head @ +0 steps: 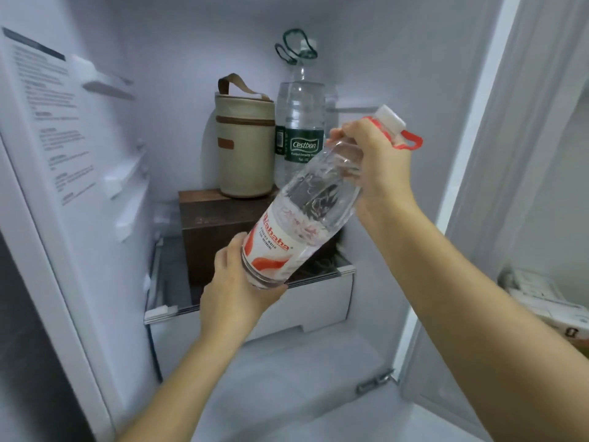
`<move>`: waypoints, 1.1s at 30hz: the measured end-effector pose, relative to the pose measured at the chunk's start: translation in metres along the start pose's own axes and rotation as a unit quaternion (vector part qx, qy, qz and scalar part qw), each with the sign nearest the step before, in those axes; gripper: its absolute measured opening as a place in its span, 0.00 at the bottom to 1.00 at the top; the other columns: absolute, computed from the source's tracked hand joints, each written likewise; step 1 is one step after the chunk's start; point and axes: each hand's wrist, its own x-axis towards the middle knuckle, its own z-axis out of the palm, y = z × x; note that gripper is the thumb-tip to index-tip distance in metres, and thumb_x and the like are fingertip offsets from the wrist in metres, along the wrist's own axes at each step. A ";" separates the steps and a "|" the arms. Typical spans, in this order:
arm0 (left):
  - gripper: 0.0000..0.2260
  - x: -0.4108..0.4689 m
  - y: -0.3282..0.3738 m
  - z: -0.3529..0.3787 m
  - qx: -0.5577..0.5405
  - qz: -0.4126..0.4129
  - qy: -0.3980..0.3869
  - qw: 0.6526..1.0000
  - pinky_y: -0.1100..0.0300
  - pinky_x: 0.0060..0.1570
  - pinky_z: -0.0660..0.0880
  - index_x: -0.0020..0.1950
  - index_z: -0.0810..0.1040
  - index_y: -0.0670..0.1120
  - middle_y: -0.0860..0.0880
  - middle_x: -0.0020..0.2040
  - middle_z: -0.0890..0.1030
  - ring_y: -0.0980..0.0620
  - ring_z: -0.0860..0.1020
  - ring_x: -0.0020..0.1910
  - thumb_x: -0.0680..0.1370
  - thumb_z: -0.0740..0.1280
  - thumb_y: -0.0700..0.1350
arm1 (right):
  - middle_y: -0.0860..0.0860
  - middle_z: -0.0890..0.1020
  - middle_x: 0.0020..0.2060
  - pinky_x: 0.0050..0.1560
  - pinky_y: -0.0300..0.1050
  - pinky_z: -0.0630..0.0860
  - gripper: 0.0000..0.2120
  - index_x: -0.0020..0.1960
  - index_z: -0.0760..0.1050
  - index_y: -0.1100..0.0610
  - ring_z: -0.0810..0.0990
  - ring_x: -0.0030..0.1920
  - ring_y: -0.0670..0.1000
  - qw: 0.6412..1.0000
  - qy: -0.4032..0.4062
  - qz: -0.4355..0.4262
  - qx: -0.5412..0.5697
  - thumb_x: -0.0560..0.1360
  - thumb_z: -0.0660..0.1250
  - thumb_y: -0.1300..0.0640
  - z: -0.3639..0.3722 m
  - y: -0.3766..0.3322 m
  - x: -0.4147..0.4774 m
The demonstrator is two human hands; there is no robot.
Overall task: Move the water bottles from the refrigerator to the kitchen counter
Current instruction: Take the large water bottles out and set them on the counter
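**A:** Where is the bottle to be found at this moment?

**B:** The red-label bottle [287, 237] is held in the air in front of the open refrigerator [178, 59]. It is tilted, with the cap up to the right and the base down to the left. It is not resting on the shelf [345, 270].

**A:** How is it gripped, and why so?

**B:** The left hand [236, 291] is cupped under the base with the fingers curled round it, so the weight is carried from below. The right hand [373, 164] is wrapped round the shoulder, just under the red carrying ring, so the top is steadied. Two hands are probably used because the bottle is large and looks full.

**A:** Is anything left inside?

**B:** A green-label bottle [301, 122] is seen standing upright at the back, just beside a beige bag [245, 145]. The bag is set on a brown box [216, 224]. It is judged that this bottle must be fetched afterwards.

**A:** And the counter?

**B:** It is not shown. One risk may be noted: the bottle could slip if one hand is released too early.
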 end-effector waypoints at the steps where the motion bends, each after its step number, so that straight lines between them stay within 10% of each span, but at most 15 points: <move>1: 0.44 -0.011 -0.005 0.007 0.001 -0.019 -0.019 1.000 0.47 0.48 0.80 0.71 0.59 0.59 0.53 0.65 0.71 0.48 0.79 0.54 0.61 0.77 0.62 | 0.54 0.83 0.35 0.48 0.51 0.80 0.10 0.35 0.78 0.56 0.81 0.41 0.52 1.000 -0.005 0.015 -0.020 0.73 0.68 0.66 -0.001 0.008 -0.007; 7: 0.39 -0.065 -0.040 0.055 -0.041 -0.113 -0.095 0.988 0.62 0.42 0.78 0.63 0.65 0.57 0.59 0.53 0.77 0.56 0.78 0.47 0.58 0.77 0.65 | 0.64 0.80 0.38 0.42 0.47 0.76 0.13 0.45 0.75 0.71 0.77 0.38 0.52 0.986 -0.027 0.080 -0.146 0.67 0.71 0.61 0.001 0.073 -0.045; 17: 0.41 -0.088 -0.083 0.088 -0.048 -0.154 -0.157 0.974 0.69 0.37 0.74 0.63 0.66 0.56 0.60 0.51 0.74 0.65 0.74 0.42 0.55 0.77 0.65 | 0.47 0.71 0.25 0.35 0.43 0.70 0.13 0.33 0.69 0.55 0.70 0.30 0.46 0.963 -0.081 0.101 -0.235 0.71 0.73 0.60 0.002 0.126 -0.061; 23: 0.39 -0.082 -0.085 0.091 -0.077 -0.140 -0.184 0.970 0.62 0.45 0.79 0.64 0.65 0.57 0.60 0.53 0.76 0.58 0.78 0.48 0.58 0.76 0.64 | 0.47 0.74 0.27 0.33 0.34 0.72 0.11 0.37 0.72 0.58 0.72 0.30 0.42 0.952 -0.139 0.092 -0.258 0.73 0.72 0.58 0.007 0.136 -0.057; 29: 0.37 -0.077 -0.088 0.088 -0.142 -0.108 -0.218 0.959 0.79 0.38 0.69 0.60 0.62 0.63 0.69 0.50 0.70 0.68 0.75 0.49 0.60 0.82 0.53 | 0.47 0.81 0.38 0.47 0.40 0.78 0.10 0.51 0.80 0.56 0.81 0.42 0.44 0.935 -0.191 0.124 -0.272 0.72 0.75 0.54 0.005 0.142 -0.048; 33: 0.40 -0.075 -0.095 0.094 -0.138 -0.097 -0.225 0.960 0.77 0.42 0.71 0.64 0.65 0.62 0.65 0.55 0.74 0.66 0.76 0.53 0.58 0.81 0.57 | 0.51 0.78 0.35 0.43 0.41 0.77 0.12 0.42 0.76 0.57 0.78 0.38 0.45 0.934 -0.176 0.152 -0.272 0.72 0.75 0.50 0.009 0.144 -0.049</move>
